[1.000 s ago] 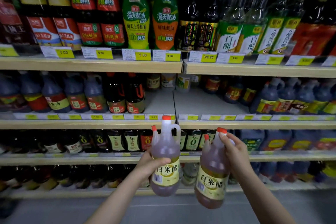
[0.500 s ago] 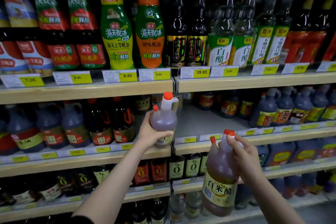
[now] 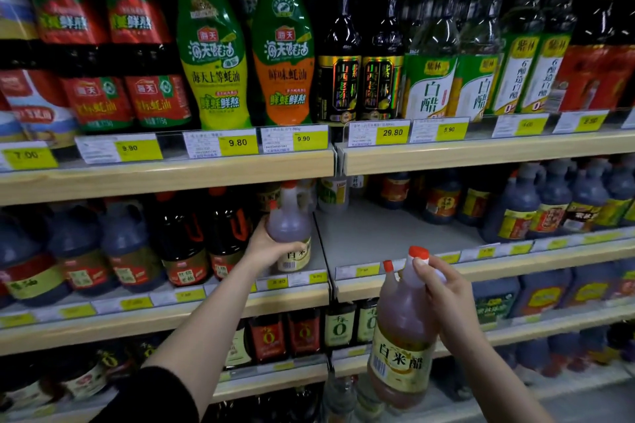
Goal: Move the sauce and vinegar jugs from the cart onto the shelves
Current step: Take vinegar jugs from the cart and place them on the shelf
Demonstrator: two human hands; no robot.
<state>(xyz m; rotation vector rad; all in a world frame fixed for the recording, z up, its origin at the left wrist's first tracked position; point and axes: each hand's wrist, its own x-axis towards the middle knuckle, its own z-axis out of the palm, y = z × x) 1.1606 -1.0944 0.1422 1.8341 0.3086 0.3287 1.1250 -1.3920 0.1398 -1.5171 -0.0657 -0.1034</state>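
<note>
At nine o'clock, on the middle shelf (image 3: 165,306), stand blue-tinted jugs (image 3: 127,247) and two dark bottles (image 3: 202,244) packed side by side up to the wooden front edge, with yellow price tags (image 3: 134,303) along the lip; just right of the dark bottles the left hand (image 3: 271,247) curls round the lower body of a rice-vinegar jug (image 3: 291,227), which stands upright over the right end of that shelf section, its red cap close under the edge of the shelf above; whether its base touches the shelf floor I cannot tell, since the hand hides it. Directly right of this jug a vertical divider (image 3: 323,251) marks the section edge; beyond it, toward three o'clock, lies a broad bare grey shelf floor (image 3: 388,237), open from the front lip back to a row of small bottles (image 3: 436,203) at the rear, bounded farther right by more blue-tinted jugs (image 3: 549,206). At five o'clock the right hand (image 3: 443,288) grips the neck and handle of a second rice-vinegar jug (image 3: 402,347), held in the air in front of the shelf edges and tilted slightly, its red cap level with the lip of the bare section, its body hanging before the lower shelf (image 3: 549,326). At twelve o'clock the upper shelf (image 3: 481,151) carries tall sauce bottles (image 3: 285,45) crowded to its edge.
</note>
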